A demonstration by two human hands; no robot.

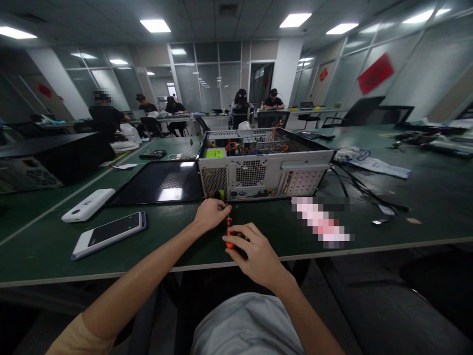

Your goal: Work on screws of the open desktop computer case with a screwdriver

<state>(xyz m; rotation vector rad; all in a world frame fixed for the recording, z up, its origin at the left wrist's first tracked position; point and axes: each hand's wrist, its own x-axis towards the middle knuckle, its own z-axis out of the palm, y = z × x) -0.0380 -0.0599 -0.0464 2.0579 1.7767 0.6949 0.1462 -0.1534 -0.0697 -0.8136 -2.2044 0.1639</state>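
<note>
An opened computer case lies on its side on the green table, its back panel towards me. In front of that panel, my right hand grips the orange handle of a screwdriver between thumb and fingers. The screwdriver's shaft points away from me, towards the case's lower edge. My left hand is closed at the tip of the shaft, thumb and fingertips together near the panel's bottom left; whatever they pinch is too small to make out. A black side panel lies left of the case.
A white power bank and a white device with a screen lie at left. Another computer case stands farther left. Black cables and a glove are at right. Several people sit at the back.
</note>
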